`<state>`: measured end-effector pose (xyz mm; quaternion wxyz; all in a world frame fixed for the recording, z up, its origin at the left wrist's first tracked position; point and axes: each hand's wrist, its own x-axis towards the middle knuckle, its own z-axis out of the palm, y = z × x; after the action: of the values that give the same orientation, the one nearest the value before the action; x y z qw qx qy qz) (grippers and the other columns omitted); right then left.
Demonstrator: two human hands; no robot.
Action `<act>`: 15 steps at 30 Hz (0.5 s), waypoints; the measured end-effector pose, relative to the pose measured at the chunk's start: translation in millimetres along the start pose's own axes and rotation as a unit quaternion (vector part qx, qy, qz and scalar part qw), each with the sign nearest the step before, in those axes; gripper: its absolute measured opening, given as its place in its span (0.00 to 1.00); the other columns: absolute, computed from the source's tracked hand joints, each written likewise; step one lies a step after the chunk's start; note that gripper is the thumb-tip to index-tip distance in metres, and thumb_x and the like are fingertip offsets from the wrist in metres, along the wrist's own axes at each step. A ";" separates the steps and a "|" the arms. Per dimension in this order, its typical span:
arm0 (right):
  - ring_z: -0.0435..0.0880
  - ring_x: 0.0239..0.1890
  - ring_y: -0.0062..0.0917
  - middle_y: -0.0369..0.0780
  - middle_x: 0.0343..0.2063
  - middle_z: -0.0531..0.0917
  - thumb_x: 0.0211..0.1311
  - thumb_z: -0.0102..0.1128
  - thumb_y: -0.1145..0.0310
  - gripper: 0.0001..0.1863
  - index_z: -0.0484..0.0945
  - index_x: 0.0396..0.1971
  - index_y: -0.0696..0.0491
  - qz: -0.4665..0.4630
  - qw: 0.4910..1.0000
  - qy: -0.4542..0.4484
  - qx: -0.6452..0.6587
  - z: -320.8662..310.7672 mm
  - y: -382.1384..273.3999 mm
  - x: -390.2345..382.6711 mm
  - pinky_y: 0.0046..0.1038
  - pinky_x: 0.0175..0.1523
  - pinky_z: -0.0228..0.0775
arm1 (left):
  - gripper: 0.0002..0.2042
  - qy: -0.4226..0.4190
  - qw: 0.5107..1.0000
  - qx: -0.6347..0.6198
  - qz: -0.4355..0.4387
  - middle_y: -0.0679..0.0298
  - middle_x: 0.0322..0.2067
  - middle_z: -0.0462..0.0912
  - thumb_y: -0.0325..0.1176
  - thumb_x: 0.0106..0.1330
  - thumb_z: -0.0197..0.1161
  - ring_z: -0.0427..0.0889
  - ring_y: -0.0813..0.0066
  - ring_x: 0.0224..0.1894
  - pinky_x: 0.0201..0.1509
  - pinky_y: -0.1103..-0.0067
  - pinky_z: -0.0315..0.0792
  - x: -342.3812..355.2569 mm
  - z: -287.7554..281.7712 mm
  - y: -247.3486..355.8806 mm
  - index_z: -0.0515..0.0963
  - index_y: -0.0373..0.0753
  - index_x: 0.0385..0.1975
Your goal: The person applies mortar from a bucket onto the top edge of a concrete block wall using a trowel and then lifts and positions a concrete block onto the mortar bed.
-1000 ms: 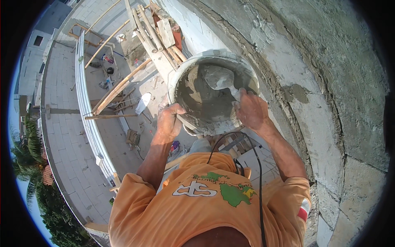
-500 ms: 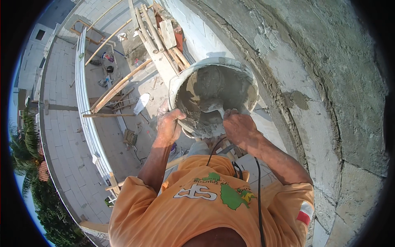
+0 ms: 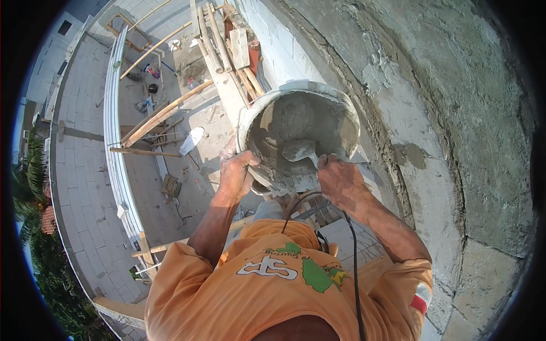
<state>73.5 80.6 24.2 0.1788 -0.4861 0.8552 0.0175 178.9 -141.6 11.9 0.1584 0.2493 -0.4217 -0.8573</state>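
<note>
My left hand is closed on the rim of a pale bucket, which is tilted toward me with grey wet mortar inside. My right hand grips the handle of a trowel; its scoop-like blade rests low in the mortar, inside the bucket. Just beyond the right hand is a rough concrete wall with cracked, mortar-smeared seams. A black cable runs below the right hand over my orange shirt.
Bamboo poles and planks lie beyond the bucket. On the left, long white rails and a curved block wall border a littered floor far below, with a wooden frame, tools and scraps. Trees show outside.
The trowel and my right hand moved down and left, deeper into the bucket, then slightly right. The bucket tipped further toward me and sits a little lower in view.
</note>
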 end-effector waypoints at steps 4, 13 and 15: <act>0.87 0.28 0.40 0.54 0.28 0.80 0.48 0.62 0.78 0.18 0.76 0.41 0.71 0.026 0.988 0.150 0.030 -22.9 7.0 8.5 0.32 0.27 0.79 | 0.28 0.036 0.999 -0.027 -0.030 0.63 0.36 0.79 0.11 0.51 0.48 0.76 0.74 0.32 0.38 0.76 0.74 5.4 -4.3 -3.8 0.73 0.36 0.55; 0.81 0.33 0.58 0.61 0.28 0.80 0.63 0.55 0.71 0.13 0.73 0.34 0.69 0.135 0.900 0.190 0.367 -1.0 9.0 36.4 0.49 0.40 0.71 | 0.28 0.071 0.995 -0.063 0.023 0.63 0.39 0.78 0.12 0.51 0.48 0.78 0.72 0.34 0.43 0.76 0.74 1.0 10.3 -10.8 0.72 0.37 0.55; 0.81 0.36 0.59 0.62 0.27 0.80 0.66 0.53 0.67 0.16 0.73 0.33 0.69 0.134 0.918 0.178 0.327 3.2 12.5 47.8 0.50 0.41 0.72 | 0.29 0.089 0.995 -0.046 0.025 0.63 0.40 0.78 0.11 0.51 0.48 0.77 0.72 0.34 0.43 0.76 0.74 0.1 9.0 -15.3 0.72 0.37 0.56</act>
<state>41.7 48.4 4.0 0.1685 -0.2765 0.8882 -0.3261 172.8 -126.7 4.2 0.2275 0.3067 -0.3724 -0.8459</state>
